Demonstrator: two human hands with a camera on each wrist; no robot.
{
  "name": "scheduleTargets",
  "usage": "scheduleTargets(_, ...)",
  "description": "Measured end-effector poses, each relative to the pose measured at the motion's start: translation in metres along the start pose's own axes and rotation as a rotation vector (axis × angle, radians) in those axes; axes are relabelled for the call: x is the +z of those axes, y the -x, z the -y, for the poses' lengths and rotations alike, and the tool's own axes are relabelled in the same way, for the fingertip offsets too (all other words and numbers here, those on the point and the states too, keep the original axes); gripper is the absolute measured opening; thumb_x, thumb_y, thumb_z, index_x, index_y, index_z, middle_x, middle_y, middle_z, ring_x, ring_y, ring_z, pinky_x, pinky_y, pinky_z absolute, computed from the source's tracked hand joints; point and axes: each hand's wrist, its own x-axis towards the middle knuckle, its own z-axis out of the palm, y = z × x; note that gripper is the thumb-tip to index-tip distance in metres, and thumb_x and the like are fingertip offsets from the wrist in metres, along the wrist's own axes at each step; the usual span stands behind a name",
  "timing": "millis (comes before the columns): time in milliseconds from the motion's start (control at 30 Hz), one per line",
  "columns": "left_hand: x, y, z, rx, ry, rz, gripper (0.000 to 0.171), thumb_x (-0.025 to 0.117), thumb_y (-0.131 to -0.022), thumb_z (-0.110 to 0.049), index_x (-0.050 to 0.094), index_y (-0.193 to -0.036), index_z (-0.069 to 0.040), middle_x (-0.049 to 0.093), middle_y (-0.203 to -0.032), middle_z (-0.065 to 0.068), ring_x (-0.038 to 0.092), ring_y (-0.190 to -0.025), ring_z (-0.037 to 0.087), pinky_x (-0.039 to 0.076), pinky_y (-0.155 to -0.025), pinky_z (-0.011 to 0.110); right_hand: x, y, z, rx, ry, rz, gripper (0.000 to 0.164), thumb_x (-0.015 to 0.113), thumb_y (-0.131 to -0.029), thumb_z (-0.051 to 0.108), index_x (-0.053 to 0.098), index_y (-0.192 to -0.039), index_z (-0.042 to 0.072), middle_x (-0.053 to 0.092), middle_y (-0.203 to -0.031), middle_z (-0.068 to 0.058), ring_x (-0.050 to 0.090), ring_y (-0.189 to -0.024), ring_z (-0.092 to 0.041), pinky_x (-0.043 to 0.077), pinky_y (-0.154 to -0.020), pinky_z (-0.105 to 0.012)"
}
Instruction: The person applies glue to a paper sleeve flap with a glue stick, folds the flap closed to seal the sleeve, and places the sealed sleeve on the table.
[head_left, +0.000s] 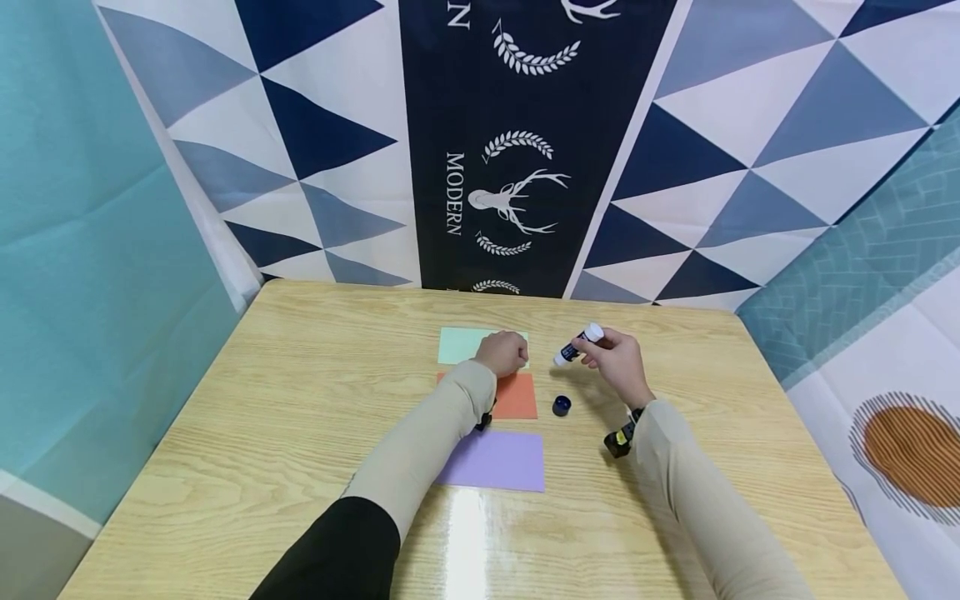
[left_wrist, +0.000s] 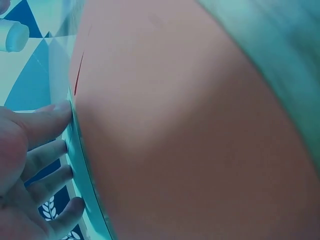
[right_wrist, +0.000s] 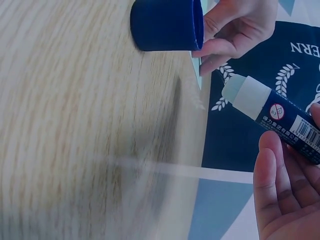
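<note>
My right hand grips a glue stick by its dark blue labelled barrel, tilted above the table. Its cap is off, and pale glue shows past the white collar in the right wrist view. My left hand rests on the right part of a light green sheet of paper. In the left wrist view its fingertips press on that sheet, thumb and fingers spread apart. Just nearer to me lies an orange sheet, partly covered by my left forearm. The dark blue cap stands on the table beside the orange sheet.
A purple sheet lies nearest to me, its left side behind my left sleeve. All of this is on a light wooden table. A patterned cloth hangs along the table's far edge, with more cloth at both sides.
</note>
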Motion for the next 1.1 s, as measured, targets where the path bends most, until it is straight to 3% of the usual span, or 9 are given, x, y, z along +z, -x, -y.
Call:
scheduleTargets(133, -0.001, -0.001, -0.002, -0.015, -0.003, 0.009, 0.016, 0.059, -0.096, -0.011, 0.073, -0.090, -0.017, 0.070, -0.105, -0.003, 0.063, -0.097, 0.015, 0.051, -0.088, 0.033, -0.001, -0.001, -0.003, -0.008, 0.001, -0.002, 0.029, 0.070, -0.090, 0.017, 0.067, -0.106, -0.008, 0.066, -0.077, 0.008, 0.066, -0.065, -0.013, 0.058, -0.065, -0.030)
scheduleTargets(300, -0.003, 0.000, -0.002, -0.026, -0.007, 0.019, 0.019, 0.056, -0.097, -0.007, 0.072, -0.091, -0.015, 0.069, -0.107, -0.001, 0.062, -0.098, 0.015, 0.051, -0.087, 0.031, -0.002, -0.011, -0.023, -0.007, -0.016, 0.005, 0.032, 0.071, -0.090, 0.020, 0.067, -0.107, -0.006, 0.065, -0.076, 0.013, 0.065, -0.065, -0.011, 0.058, -0.065, -0.029)
scheduleTargets(567, -0.004, -0.001, 0.002, -0.038, -0.059, 0.060, 0.004, 0.060, -0.096, -0.016, 0.064, -0.096, -0.015, 0.064, -0.101, -0.001, 0.054, -0.086, 0.013, 0.047, -0.079, 0.028, 0.003, -0.018, -0.039, -0.010, -0.008, -0.012, 0.039, 0.073, -0.088, 0.030, 0.067, -0.107, -0.004, 0.065, -0.076, 0.016, 0.064, -0.064, -0.005, 0.058, -0.065, -0.027)
scheduleTargets(733, -0.003, -0.003, 0.002, -0.039, -0.052, 0.068, 0.010, 0.067, -0.093, -0.024, 0.065, -0.097, -0.015, 0.065, -0.101, -0.002, 0.056, -0.087, 0.014, 0.048, -0.081, 0.028, 0.003, -0.018, -0.040, -0.013, -0.011, -0.013, 0.039, 0.073, -0.088, 0.030, 0.067, -0.107, -0.004, 0.066, -0.077, 0.014, 0.064, -0.064, -0.004, 0.058, -0.064, -0.026)
scheduleTargets(900, -0.002, -0.003, 0.000, -0.046, -0.045, 0.048, 0.011, 0.069, -0.092, -0.026, 0.063, -0.091, -0.016, 0.064, -0.095, -0.003, 0.054, -0.082, 0.013, 0.046, -0.076, 0.027, 0.002, -0.017, -0.040, -0.017, -0.012, -0.022, 0.037, 0.073, -0.088, 0.029, 0.068, -0.106, -0.003, 0.066, -0.076, 0.014, 0.064, -0.063, -0.004, 0.058, -0.064, -0.027)
scheduleTargets(1100, 0.002, -0.005, -0.002, -0.039, -0.088, 0.001, 0.014, 0.056, -0.098, -0.014, 0.061, -0.085, -0.015, 0.062, -0.088, -0.002, 0.053, -0.078, 0.013, 0.044, -0.069, 0.027, 0.001, -0.015, -0.039, -0.025, -0.006, -0.027, 0.033, 0.073, -0.088, 0.027, 0.069, -0.103, -0.002, 0.065, -0.073, 0.017, 0.064, -0.062, -0.006, 0.058, -0.064, -0.030)
